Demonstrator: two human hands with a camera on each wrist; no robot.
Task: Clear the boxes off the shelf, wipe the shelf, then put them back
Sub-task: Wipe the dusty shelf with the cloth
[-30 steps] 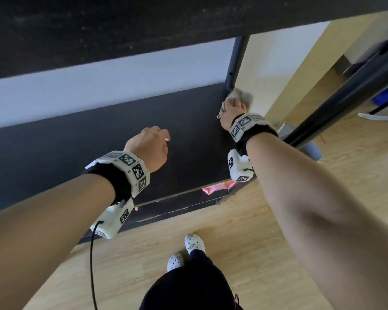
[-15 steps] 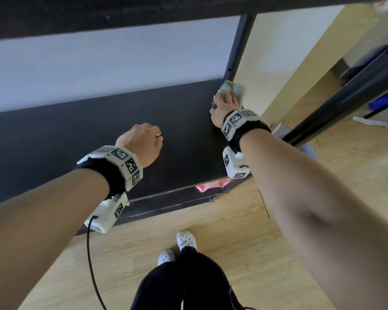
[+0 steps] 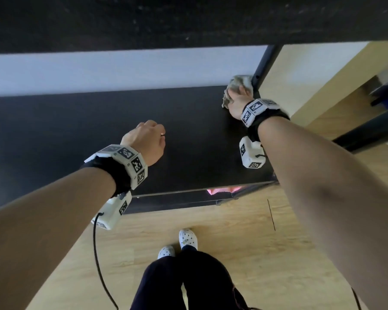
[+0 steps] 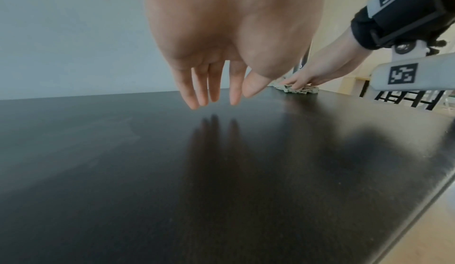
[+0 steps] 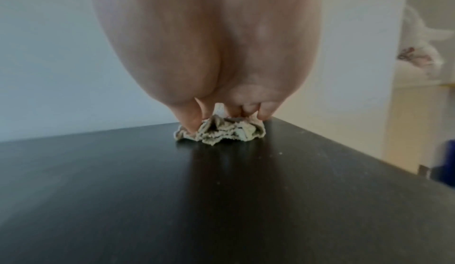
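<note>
The black shelf (image 3: pixel 188 130) lies bare, with no boxes on it in any view. My right hand (image 3: pixel 239 99) presses a crumpled grey-beige cloth (image 3: pixel 239 82) onto the shelf's far right corner, right beside the black upright post (image 3: pixel 263 63). In the right wrist view the fingertips and thumb bunch the cloth (image 5: pixel 221 134) against the dark board (image 5: pixel 221 190). My left hand (image 3: pixel 148 139) hangs over the middle of the shelf. Its fingers (image 4: pixel 194 100) point down, relaxed, a little above the surface (image 4: pixel 221 171), and hold nothing.
A dark upper shelf board (image 3: pixel 188 19) runs overhead and a pale wall stands behind. Something pink (image 3: pixel 222 190) shows on a lower level under the front edge. My white shoes (image 3: pixel 187 238) stand on the wooden floor, and a black cable (image 3: pixel 99 253) hangs from the left wrist.
My right hand has rubbed the cloth a short way within the far right corner by the post. The left hand still hangs over the shelf's middle.
</note>
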